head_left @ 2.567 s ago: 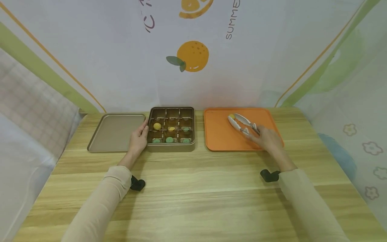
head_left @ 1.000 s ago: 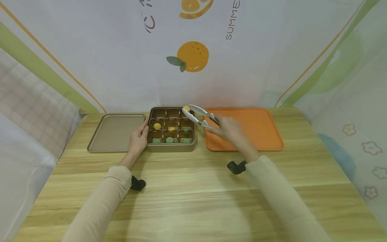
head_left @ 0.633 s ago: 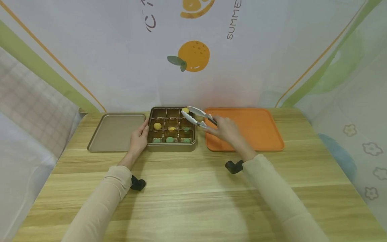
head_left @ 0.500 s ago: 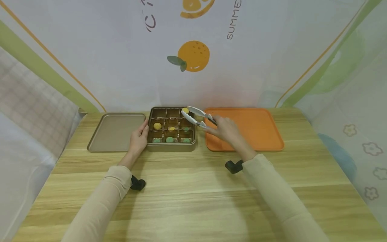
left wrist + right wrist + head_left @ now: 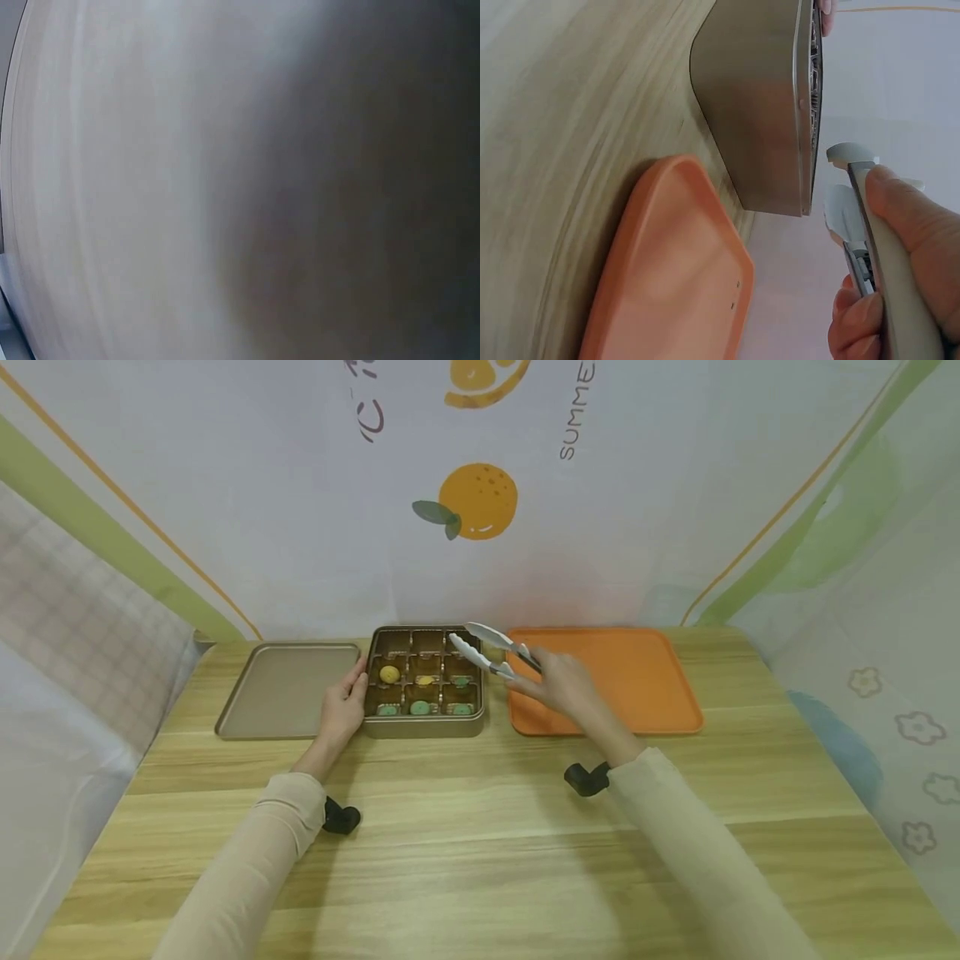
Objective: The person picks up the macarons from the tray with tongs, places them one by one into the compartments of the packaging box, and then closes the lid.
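Note:
My left hand [image 5: 342, 707] rests against the left side of a bronze-coloured tin [image 5: 423, 727], its fingers stretched along the wall. Inside, a gold insert divides the tin into several compartments. A round yellow piece [image 5: 389, 674] sits in the middle row at left, with a lower yellow piece [image 5: 425, 680] beside it. Green round pieces [image 5: 420, 707] lie in the front row. In my right hand [image 5: 566, 681] I grip tongs [image 5: 471, 652], also large in the right wrist view. Their white tips are spread above the tin's back right compartment, nothing between them.
A flat bronze-coloured lid [image 5: 288, 689] lies left of the tin. To the right is an orange tray [image 5: 622, 681] with a raised rim. A printed curtain [image 5: 622, 518] hangs behind the wooden table [image 5: 465, 843]. The left wrist view is mostly blurred.
My right hand has carried a yellow ball left from the orange tray to the tin's back right compartment. The tongs have let it go, and it no longer shows. My left hand has stayed put.

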{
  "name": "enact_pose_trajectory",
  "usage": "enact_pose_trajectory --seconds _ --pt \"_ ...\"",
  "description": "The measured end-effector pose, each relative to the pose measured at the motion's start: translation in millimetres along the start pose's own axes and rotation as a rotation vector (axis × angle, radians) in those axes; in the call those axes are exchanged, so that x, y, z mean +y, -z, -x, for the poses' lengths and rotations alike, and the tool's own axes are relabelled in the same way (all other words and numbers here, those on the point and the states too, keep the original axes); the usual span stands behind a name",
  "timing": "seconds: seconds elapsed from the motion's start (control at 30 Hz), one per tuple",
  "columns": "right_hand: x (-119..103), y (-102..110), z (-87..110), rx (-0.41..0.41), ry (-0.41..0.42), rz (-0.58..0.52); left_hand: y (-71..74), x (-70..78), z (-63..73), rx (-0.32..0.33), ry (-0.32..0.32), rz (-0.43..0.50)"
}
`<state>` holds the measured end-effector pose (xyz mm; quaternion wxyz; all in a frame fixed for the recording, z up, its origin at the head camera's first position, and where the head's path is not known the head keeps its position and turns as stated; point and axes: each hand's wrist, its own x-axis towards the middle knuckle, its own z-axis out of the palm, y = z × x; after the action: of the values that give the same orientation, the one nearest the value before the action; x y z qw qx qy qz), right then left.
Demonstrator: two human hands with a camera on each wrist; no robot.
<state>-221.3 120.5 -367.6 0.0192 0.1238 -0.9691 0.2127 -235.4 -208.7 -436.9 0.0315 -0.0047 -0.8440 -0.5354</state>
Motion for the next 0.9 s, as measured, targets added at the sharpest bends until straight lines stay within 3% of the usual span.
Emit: enact_pose_trajectory --seconds 0.17,0.4,0.73,0.9 --pt "13.1 7.9 14.1 0.052 0.021 -0.032 2.3 -0.3 1.3 -0.022 0.004 0.012" --pt "44.6 20.4 34.4 0.070 -0.036 -0.030 3.9 -1.2 3.0 -0.022 0.014 0.002" --pt "121.4 38.5 73.3 0.193 -0.183 -0.013 2.2 -1.6 3.2 -0.022 0.022 -0.003" --pt "161.5 46.5 98.0 0.208 -0.286 -0.040 1.1 -0.7 1.6 -0.022 0.015 0.000"
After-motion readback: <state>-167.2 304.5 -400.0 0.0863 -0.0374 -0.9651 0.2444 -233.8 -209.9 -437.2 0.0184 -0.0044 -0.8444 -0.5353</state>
